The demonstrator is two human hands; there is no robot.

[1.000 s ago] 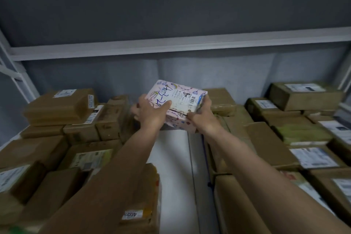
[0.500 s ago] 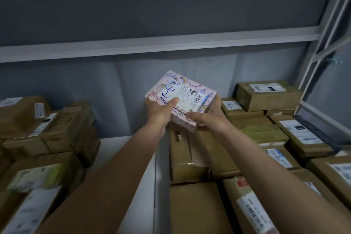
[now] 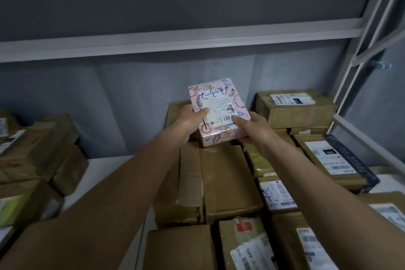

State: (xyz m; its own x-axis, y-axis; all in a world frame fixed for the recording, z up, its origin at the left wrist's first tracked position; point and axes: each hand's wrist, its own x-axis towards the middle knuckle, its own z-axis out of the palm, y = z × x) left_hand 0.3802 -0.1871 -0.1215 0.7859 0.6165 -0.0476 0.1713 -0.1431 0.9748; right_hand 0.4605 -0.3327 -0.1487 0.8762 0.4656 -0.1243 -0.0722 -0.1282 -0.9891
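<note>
A small pink patterned box [image 3: 217, 98] with a white shipping label and blue handwriting is held up over the brown parcels at the back of a shelf. My left hand [image 3: 189, 121] grips its left edge, thumb on the label. My right hand [image 3: 254, 128] grips its lower right corner, thumb near the barcode. The box is tilted, its top face turned toward me, and its near lower edge hangs just above a large brown parcel [image 3: 228, 180].
Brown taped parcels with labels fill the right side [image 3: 295, 107] and the left side [image 3: 37, 144] of the white shelf [image 3: 105, 171]. A grey shelf beam [image 3: 175, 44] runs overhead. A slanted metal frame post [image 3: 359, 68] stands at the right.
Both hands carried the pink box to the right, from over the bare shelf gap to above the right-hand parcels, and turned it so its long side points away from me.
</note>
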